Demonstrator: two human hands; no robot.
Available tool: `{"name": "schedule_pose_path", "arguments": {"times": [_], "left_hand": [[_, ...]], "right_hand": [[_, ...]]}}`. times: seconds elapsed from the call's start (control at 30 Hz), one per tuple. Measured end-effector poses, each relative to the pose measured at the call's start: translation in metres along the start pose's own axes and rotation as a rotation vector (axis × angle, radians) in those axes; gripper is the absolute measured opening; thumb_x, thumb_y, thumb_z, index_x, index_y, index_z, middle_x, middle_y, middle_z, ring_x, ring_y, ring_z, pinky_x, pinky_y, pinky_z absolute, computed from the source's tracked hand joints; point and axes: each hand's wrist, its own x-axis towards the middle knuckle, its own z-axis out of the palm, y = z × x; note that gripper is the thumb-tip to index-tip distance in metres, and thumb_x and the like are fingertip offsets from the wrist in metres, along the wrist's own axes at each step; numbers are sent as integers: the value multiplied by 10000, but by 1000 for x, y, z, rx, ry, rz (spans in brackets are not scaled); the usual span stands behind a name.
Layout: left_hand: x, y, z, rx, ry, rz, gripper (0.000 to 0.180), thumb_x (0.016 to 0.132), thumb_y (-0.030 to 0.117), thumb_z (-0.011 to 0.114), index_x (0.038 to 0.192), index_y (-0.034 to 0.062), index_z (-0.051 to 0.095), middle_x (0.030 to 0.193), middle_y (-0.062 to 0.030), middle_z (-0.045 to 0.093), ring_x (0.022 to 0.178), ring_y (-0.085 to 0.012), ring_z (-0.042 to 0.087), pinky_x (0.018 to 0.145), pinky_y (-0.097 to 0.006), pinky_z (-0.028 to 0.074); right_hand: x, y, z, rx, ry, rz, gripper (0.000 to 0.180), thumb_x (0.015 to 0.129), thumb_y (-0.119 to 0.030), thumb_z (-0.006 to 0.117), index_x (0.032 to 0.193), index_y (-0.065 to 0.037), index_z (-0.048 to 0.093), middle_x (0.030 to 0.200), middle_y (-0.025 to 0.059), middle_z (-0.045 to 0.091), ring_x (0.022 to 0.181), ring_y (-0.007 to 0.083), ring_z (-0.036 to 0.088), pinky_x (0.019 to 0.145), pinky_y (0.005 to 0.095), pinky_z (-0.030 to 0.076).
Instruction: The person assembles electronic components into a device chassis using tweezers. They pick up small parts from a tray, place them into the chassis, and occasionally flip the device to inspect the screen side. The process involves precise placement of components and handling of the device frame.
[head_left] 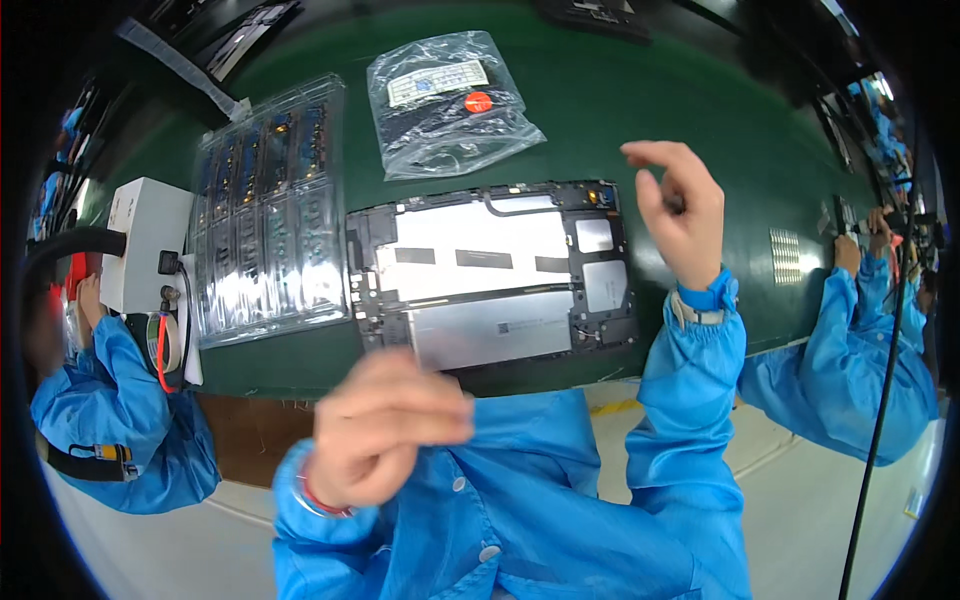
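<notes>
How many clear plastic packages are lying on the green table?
2. A flat clear blister tray of small parts lies left of the opened tablet; a crinkled clear bag lies behind the tablet. Others may sit out of view in the dark rim.

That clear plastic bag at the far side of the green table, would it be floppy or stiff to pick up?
The clear bag looks crinkled and thin, so it would probably flop and sag. The dark contents inside seem small and flat, so it is likely light. Its glossy film might be slippery on the green table.
</notes>
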Motion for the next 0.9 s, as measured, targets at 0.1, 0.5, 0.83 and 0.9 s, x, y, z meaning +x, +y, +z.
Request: {"name": "schedule_pose_path", "arguments": {"times": [0.1,0.5,0.83,0.9], "left_hand": [[-41,-14,27,-648,-150,-435,267,819,3,432,1031,21,592,1079,-133,581,1042,-251,535,943,-357,356],[-48,-31,48,-1599,192,-784,472,890,101,386,1335,-18,282,1409,-149,265,1297,-253,275,1029,-346,268],[-62,-37,69,-1706,386,-682,313,868,31,425,1165,-53,480,1332,-179,379,1261,-301,334,1021,-393,299],[-58,-28,68,-1657,366,-642,290,871,36,434,1142,-45,498,1311,-169,403,1239,-307,358,1020,-402,300]], "right_hand": [[7,-20,19,-71,-271,-269,346,637,36,575,953,-91,640,911,46,594,647,187,590,581,268,487],[16,-34,63,-496,-483,-416,300,620,-98,642,919,-128,642,946,-5,592,680,208,612,598,319,491],[-5,-40,49,-289,-513,-337,335,633,-68,612,964,-104,652,920,18,616,664,207,617,605,302,498],[-6,-43,45,-329,-571,-307,355,633,-83,614,986,-100,644,958,36,606,707,225,618,630,314,500]]}}
